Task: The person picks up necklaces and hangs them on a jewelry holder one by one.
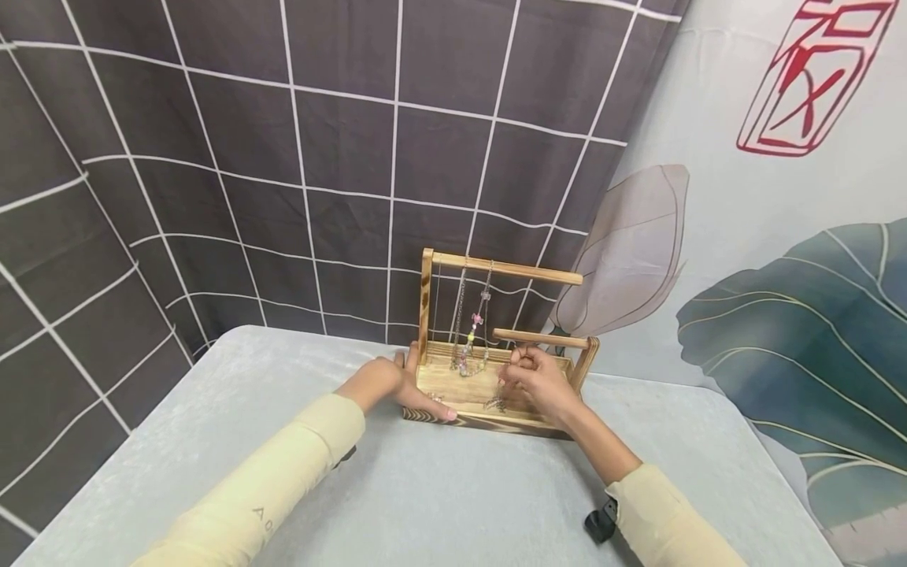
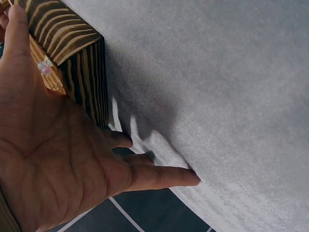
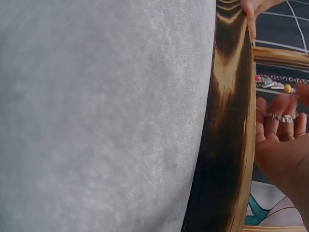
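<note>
A wooden jewelry stand (image 1: 489, 424) has a tray base, a tall bar on the left and a short bar on the right. My left hand (image 1: 397, 382) rests against its left end, thumb along the front rim and the other fingers extended beside it. Over the tray's right part, my right hand (image 1: 542, 386) has curled fingers and holds a silver chain bracelet (image 3: 273, 116), which crosses the fingers in the right wrist view. A colorful beaded necklace (image 1: 471, 339) and a thin chain (image 1: 459, 311) hang from the tall bar. A small silvery piece (image 1: 495, 405) lies in the tray.
The stand is on a table with a pale grey cloth (image 1: 439, 504). Behind it hangs a dark curtain (image 1: 340, 142) with white grid lines. At the right is a printed white hanging (image 1: 708, 189). Pinkish beads (image 2: 45, 67) lie in the tray's left corner.
</note>
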